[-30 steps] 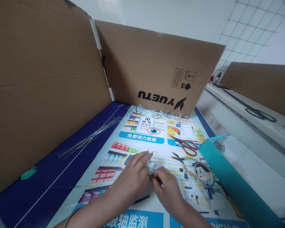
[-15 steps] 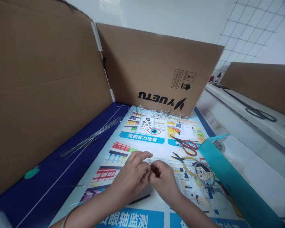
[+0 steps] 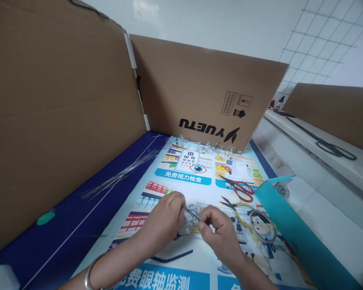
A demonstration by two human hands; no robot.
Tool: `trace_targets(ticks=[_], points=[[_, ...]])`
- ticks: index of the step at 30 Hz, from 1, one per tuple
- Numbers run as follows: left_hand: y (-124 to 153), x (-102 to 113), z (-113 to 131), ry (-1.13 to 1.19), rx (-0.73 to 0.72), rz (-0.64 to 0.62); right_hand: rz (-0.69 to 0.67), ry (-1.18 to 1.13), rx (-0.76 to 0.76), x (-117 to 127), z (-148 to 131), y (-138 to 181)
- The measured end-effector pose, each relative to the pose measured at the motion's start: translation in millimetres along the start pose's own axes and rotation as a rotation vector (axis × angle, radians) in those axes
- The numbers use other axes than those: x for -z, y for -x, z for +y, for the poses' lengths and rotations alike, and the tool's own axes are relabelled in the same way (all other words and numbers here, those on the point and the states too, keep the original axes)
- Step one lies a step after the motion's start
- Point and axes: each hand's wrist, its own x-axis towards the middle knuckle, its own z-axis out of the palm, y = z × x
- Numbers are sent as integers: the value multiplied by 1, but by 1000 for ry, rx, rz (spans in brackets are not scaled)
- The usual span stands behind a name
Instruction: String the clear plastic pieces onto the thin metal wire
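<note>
So there's a thin dark strand (image 3: 192, 214), looks doubled to me, running pretty straight right between the two hands. Each one's pinching an end: the right hand (image 3: 219, 229) has it between thumb and forefinger, the left hand (image 3: 166, 213) is curled over the other end, fingertips tucked out of sight. My guess is it's held short and straight for control. Just under it, between the hands, sits a tangle of clear beady bits (image 3: 187, 230), too small to make out properly.

Red-handled scissors (image 3: 236, 186) and yellow-handled snips (image 3: 237, 207) lie just past the right hand, probably parked there for an easy grab. Also on that side: a wire ring (image 3: 274, 231) and a teal box (image 3: 293, 227). Beyond the left hand there's a bundle of fine rods or wires (image 3: 121, 176), laid lengthwise, I'd assume to stop them tangling.

Under the hands it's a printed sheet (image 3: 196, 192) on a dark blue surface (image 3: 42, 245). Cardboard panels (image 3: 205, 80) stand ahead and to the left, maybe as a screen, with little beaded pieces (image 3: 205, 147) lined along the far foot. Pale wall (image 3: 214, 28) behind, white ledge (image 3: 296, 131) off to the right.
</note>
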Motion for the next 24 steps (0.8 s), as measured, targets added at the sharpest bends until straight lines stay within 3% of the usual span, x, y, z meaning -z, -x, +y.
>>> trace_targets(ticks=[3,7,11,16,18,21,24], points=[[-2,0,-1,-18,74,-56,53,-56,29,1,-3,-1],[-2,0,5,-81,99,-94,43,-217,-112,-4,0,0],[0,1,12,-172,68,-134,120,-228,-211,-11,-2,0],[1,-5,13,-298,12,-155,150,-506,-325,-11,-30,1],[1,-9,10,-302,24,-147,138,-564,-304,-5,-44,3],[2,-12,5,-257,34,-136,130,-458,-232,8,-53,5],[4,-12,1,-197,47,-125,162,-90,-203,21,-45,3]])
